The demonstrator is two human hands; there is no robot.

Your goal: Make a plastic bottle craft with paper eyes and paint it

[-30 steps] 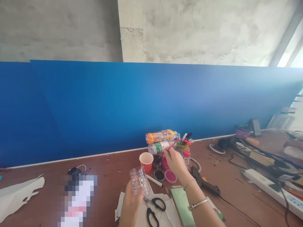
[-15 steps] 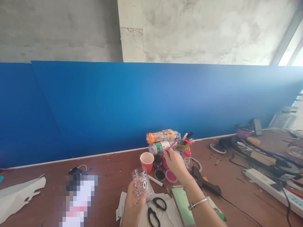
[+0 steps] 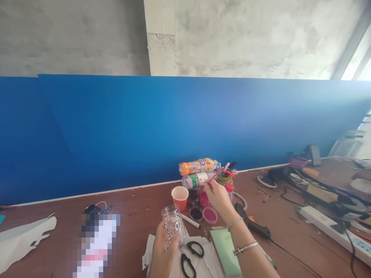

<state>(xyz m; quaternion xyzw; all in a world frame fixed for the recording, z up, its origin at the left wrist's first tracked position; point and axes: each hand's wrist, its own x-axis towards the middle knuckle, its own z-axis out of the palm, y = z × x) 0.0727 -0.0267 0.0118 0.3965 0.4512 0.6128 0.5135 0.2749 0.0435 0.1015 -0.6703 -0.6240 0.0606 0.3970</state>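
Note:
My left hand [image 3: 162,251] is closed around a clear plastic bottle piece [image 3: 173,224] with two drawn eyes, held upright near the bottom centre. My right hand [image 3: 218,197] pinches a thin red-handled brush [image 3: 215,175] that slants up to the right. Its lower end is hidden behind my fingers, above small pots of paint: a pink one [image 3: 210,215] and a dark one [image 3: 196,213]. An orange paper cup [image 3: 180,197] stands just left of that hand.
Black scissors [image 3: 189,256] and a green sheet [image 3: 226,253] lie on white paper. Two bottles [image 3: 198,172] lie by the blue backboard. A black glue gun [image 3: 251,224], cables and a power strip [image 3: 333,229] fill the right side. White cut paper [image 3: 26,237] lies far left.
My right hand has shifted slightly right with the brush, over the paint pots. The left hand has raised and turned the eyed bottle piece a little.

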